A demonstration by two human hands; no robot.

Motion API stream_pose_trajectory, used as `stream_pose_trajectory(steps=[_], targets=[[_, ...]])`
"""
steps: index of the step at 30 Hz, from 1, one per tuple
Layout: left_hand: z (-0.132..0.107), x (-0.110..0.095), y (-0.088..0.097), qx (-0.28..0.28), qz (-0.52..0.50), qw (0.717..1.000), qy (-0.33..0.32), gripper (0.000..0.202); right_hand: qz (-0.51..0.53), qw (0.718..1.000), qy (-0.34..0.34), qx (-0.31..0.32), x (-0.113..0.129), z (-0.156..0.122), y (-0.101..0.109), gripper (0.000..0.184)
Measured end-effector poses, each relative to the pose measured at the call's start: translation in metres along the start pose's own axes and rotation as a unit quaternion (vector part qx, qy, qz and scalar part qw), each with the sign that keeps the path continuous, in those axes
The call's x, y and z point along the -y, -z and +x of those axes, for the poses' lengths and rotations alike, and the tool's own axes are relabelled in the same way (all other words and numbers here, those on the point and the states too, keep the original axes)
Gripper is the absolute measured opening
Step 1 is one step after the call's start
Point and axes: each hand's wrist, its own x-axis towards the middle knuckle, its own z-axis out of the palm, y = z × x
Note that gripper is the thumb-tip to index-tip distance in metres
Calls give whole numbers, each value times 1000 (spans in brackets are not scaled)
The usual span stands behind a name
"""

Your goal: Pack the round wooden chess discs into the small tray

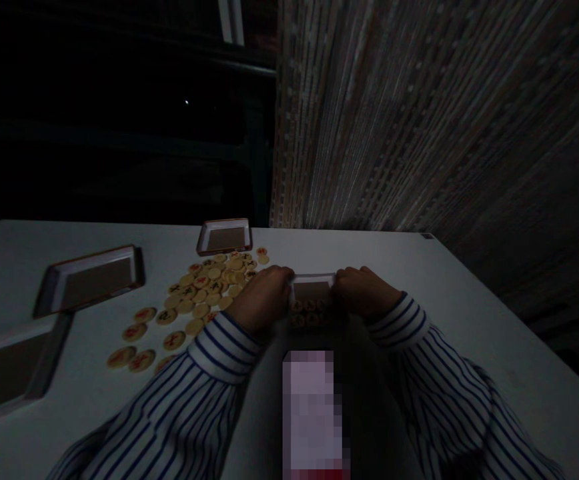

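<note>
My left hand (264, 298) is closed on the left side of a small shallow box (312, 291). At its right side my right hand (366, 292) is closed too, with the fingertips curled out of sight. Inside the box, two short rows of round Chinese chess pieces (310, 305) lie along the near part, and the far part shows bare brown bottom. Just left of my left hand spreads a loose heap of wooden Chinese chess pieces (214, 273), marked in red or black, some with blank faces up.
Another shallow box (225, 221) stands behind the heap. To the left are a second box (94, 257) and a third, larger-looking box (9, 407) cut by the frame. A bead curtain (369, 133) hangs beyond the white table (469, 320). The room is dim.
</note>
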Motion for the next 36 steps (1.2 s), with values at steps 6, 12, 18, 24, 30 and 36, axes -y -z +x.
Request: stream_pose_trajectory(steps=[6,12,18,24,30,36], targets=[[0,1,0,-8,-3,1000,-5,29,9,1000,0,0,-2,-1,0,22],[0,1,1,-3,2,1000,-5,27,17,1000,-17,-4,-2,-3,4,22],[-1,1,4,-21,6,1000,18,30,14,999,-32,-11,-5,-7,9,26],[-7,-2,8,-33,7,999,2,31,32,998,-39,-43,-5,-14,11,29],[-31,-5,12,-51,5,999,2,31,80,993,-40,-73,2,-30,3,31],[-62,-6,3,-88,-8,996,-31,26,148,973,-91,-151,14,-45,-14,33]])
